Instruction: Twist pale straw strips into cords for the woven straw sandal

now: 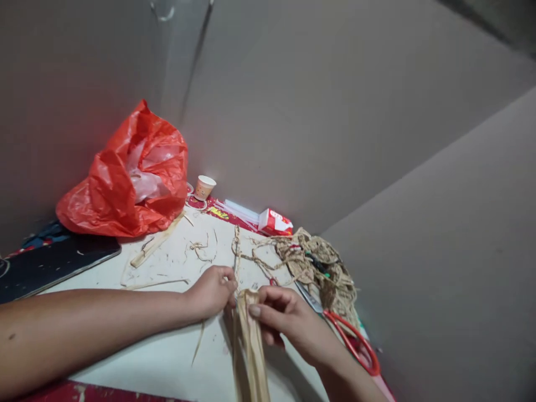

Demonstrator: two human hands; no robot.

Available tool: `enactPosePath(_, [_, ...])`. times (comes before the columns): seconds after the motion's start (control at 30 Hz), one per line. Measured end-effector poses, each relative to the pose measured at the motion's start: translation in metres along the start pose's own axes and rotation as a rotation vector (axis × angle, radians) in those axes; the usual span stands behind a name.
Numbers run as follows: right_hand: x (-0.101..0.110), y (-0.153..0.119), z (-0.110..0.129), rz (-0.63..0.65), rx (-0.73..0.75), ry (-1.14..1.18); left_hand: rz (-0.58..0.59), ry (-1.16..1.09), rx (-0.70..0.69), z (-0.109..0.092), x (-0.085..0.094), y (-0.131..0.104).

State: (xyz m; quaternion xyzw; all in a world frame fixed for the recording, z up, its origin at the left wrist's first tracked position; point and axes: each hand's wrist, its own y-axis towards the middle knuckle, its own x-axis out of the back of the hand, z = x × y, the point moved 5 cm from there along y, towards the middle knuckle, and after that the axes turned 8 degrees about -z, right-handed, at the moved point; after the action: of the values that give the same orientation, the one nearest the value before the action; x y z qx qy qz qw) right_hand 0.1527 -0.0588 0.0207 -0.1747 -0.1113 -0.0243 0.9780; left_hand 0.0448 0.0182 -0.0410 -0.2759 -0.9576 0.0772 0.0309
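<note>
My right hand (285, 318) pinches the upper end of a wide, pale dried-leaf strip (252, 352) between thumb and fingers, and the strip hangs toward the near table edge. Close beside it, my left hand (214, 291) has its fingers closed around the lower end of a thin braided straw cord (237, 251). The cord runs away from me across the white tabletop. To the right lies a heap of coiled braided straw (318, 262). Red-handled scissors (349, 338) rest next to my right wrist, partly hidden by it.
A crumpled red plastic bag (129, 173) stands at the back left, behind a dark tablet-like device (62, 265). Along the wall are a paper cup (205, 188) and a red-and-white packet (275, 222). Straw scraps (201, 250) litter the white board. Walls close in behind and right.
</note>
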Motion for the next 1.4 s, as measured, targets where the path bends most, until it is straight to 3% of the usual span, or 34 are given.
enactPosePath(0.07, [-0.008,0.000,-0.021,-0.033,-0.024,0.014,-0.003,0.003,-0.017,-0.003,0.000,-0.003])
enactPosePath(0.17, [-0.017,0.003,-0.035,-0.074,-0.039,0.036,-0.019,0.015,-0.052,-0.007,0.001,-0.007])
enactPosePath(0.43, [-0.030,0.003,-0.035,-0.179,0.052,0.017,-0.033,0.062,-0.062,-0.016,0.000,-0.011])
enactPosePath(0.57, [-0.035,0.000,-0.035,-0.162,0.032,0.043,-0.039,0.130,-0.124,-0.017,-0.002,-0.012])
enactPosePath(0.97, [-0.026,0.006,-0.028,-0.229,0.183,-0.080,-0.030,0.178,-0.188,-0.021,-0.005,-0.011])
enactPosePath(1.17, [-0.019,0.005,-0.027,-0.323,0.286,-0.283,-0.026,0.183,-0.197,-0.019,-0.005,-0.011])
enactPosePath(1.4, [-0.013,0.011,-0.027,-0.230,0.133,0.018,0.011,0.104,-0.146,-0.019,-0.007,-0.013])
